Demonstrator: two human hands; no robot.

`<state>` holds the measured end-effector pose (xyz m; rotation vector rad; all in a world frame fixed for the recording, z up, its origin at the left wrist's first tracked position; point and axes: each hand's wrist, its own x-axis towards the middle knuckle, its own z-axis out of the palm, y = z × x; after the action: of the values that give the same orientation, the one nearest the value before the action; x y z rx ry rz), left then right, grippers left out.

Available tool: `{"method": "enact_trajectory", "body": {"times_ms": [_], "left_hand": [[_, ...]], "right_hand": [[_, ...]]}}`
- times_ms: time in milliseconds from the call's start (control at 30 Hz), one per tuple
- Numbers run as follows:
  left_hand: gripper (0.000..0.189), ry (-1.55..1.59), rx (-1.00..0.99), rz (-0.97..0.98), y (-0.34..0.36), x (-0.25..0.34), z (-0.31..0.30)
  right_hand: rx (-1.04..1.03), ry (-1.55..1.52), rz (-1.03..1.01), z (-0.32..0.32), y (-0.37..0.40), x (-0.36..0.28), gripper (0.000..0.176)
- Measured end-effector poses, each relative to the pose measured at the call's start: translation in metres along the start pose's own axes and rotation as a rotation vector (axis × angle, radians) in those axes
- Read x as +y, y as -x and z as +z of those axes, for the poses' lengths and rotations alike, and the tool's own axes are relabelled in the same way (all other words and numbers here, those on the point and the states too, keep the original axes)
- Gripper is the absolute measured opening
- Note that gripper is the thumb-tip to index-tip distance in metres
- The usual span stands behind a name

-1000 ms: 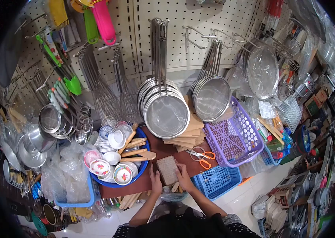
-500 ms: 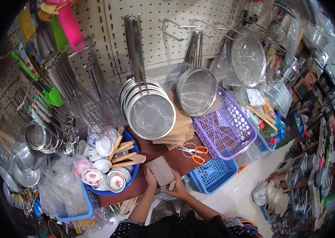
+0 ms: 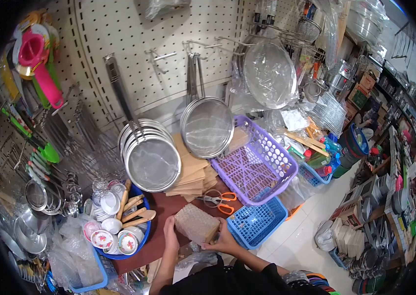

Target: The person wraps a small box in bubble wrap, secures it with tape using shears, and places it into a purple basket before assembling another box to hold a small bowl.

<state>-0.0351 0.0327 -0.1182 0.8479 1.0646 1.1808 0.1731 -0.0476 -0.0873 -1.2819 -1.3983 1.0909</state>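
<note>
A brown block-shaped package (image 3: 196, 222), apparently wrapped in bubble wrap, is held just over the front edge of the dark red table (image 3: 164, 206). My left hand (image 3: 170, 236) presses on its left side. On its right end, my right hand (image 3: 225, 237) grips the lower corner. Just beyond the package lie orange-handled scissors (image 3: 225, 202), beside a pile of flat brown cardboard pieces (image 3: 193, 174). A blue tub (image 3: 144, 231) with small white bowls, some flower-printed, and wooden-handled tools is to the left.
Round strainers (image 3: 154, 163) hang from the pegboard (image 3: 119, 29) above the table. A purple basket (image 3: 286, 184) and a blue basket (image 3: 262, 231) stand to the right. Bagged items fill another blue basket (image 3: 100, 280) at lower left. Shelves of metal goods line the far right.
The view has shifted to the right, so the strainers and baskets appear further left. The package has turned in my hands and now shows its side, with my left hand flatter against it.
</note>
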Motion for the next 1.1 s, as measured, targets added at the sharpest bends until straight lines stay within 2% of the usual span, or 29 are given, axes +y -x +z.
{"method": "enact_trajectory", "body": {"times_ms": [100, 133, 200, 267, 400, 467, 500, 533, 633, 667, 733, 800, 867, 967, 1067, 1100], "left_hand": [[0.062, 0.065, -0.279, 0.121, 0.022, 0.043, 0.052], [0.103, 0.096, -0.4, 0.023, 0.032, 0.067, 0.075], [0.108, 0.174, -0.578, 0.073, 0.026, 0.059, 0.095], [0.125, 0.294, -0.671, 0.022, 0.027, 0.061, 0.128], [0.122, 0.157, -0.694, 0.051, 0.012, 0.03, 0.19], [0.119, 0.113, -0.565, -0.001, 0.004, 0.013, 0.227], [0.117, 0.093, -0.499, -0.036, 0.003, 0.006, 0.247], [0.106, 0.12, -0.384, -0.062, 0.002, -0.001, 0.266], [0.092, 0.284, -0.217, -0.109, -0.013, -0.022, 0.31], [0.07, 0.276, -0.197, -0.063, -0.011, -0.022, 0.325], [0.064, 0.329, -0.112, -0.109, -0.019, -0.023, 0.344], [0.054, 0.328, -0.041, -0.179, -0.035, -0.04, 0.347], [0.054, 0.346, -0.034, -0.225, -0.051, -0.042, 0.352], [0.064, 0.305, 0.02, -0.27, -0.083, -0.042, 0.364], [0.079, 0.237, 0.033, -0.29, -0.116, -0.039, 0.372], [0.075, 0.222, 0.057, -0.286, -0.131, -0.049, 0.372]], "right_hand": [[-0.082, -0.129, -0.017, -0.06, 0.002, -0.016, 0.104], [-0.109, -0.18, -0.039, -0.082, 0.002, -0.017, 0.102], [-0.195, -0.258, -0.08, -0.13, -0.006, -0.038, 0.099], [-0.283, -0.296, -0.078, -0.182, -0.023, -0.042, 0.097], [-0.368, -0.325, -0.079, -0.271, -0.051, -0.033, 0.092], [-0.371, -0.319, -0.083, -0.308, -0.066, -0.028, 0.086], [-0.349, -0.363, -0.016, -0.323, -0.072, -0.022, 0.083], [-0.328, -0.406, 0.056, -0.336, -0.078, -0.015, 0.08], [-0.262, -0.468, 0.279, -0.359, -0.094, -0.005, 0.066], [-0.253, -0.443, 0.33, -0.365, -0.103, 0.007, 0.065], [-0.225, -0.39, 0.411, -0.37, -0.116, 0.011, 0.063], [-0.259, -0.539, 0.47, -0.37, -0.137, 0.025, 0.058], [-0.253, -0.595, 0.566, -0.368, -0.158, 0.043, 0.06], [-0.249, -0.544, 0.714, -0.365, -0.184, 0.024, 0.068], [-0.213, -0.606, 0.731, -0.361, -0.218, 0.041, 0.067], [-0.214, -0.646, 0.739, -0.361, -0.228, 0.043, 0.066]]}}
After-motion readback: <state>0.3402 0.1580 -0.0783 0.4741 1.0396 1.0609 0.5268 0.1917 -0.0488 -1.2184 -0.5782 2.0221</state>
